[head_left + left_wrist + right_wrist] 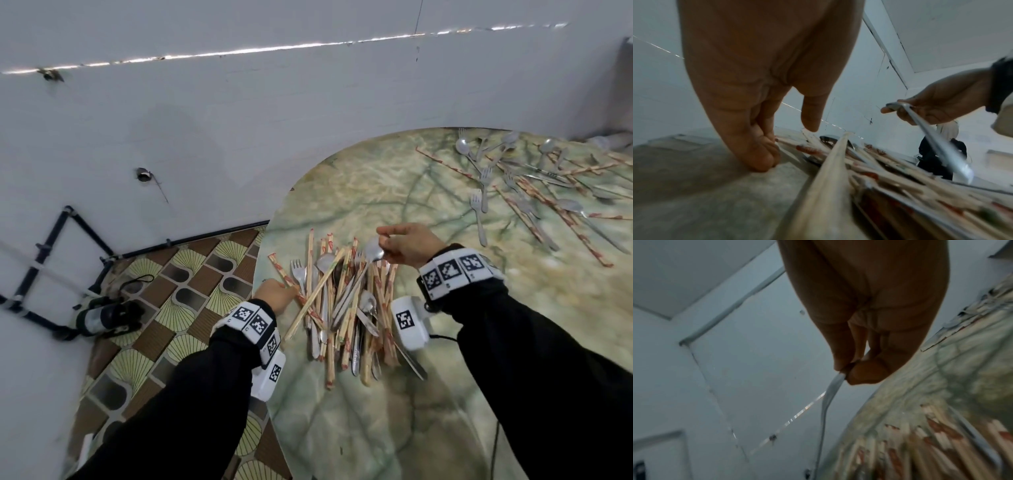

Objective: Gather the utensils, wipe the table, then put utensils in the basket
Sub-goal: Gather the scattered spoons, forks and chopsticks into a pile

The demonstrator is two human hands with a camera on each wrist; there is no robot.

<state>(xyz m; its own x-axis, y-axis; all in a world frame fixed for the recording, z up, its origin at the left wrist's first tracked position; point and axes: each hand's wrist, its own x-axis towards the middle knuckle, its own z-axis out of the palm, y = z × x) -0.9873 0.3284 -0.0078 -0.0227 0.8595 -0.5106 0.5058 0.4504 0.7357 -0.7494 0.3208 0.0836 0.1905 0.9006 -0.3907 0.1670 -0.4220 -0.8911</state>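
You face a pale grey wall (239,113) crossed by a thin bright crack (260,51), with a small hole (144,174) lower down. Black pipes (51,246) run along its base above a floor (191,291) tiled in brown and cream fan patterns, beside the round green marbled tabletop (376,178)

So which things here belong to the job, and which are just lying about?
Job:
- gathered pile
- spoon pinched by right hand
- scattered cutlery
- left hand beside pile
- table

Lying about:
- bottle on floor
- black pipes
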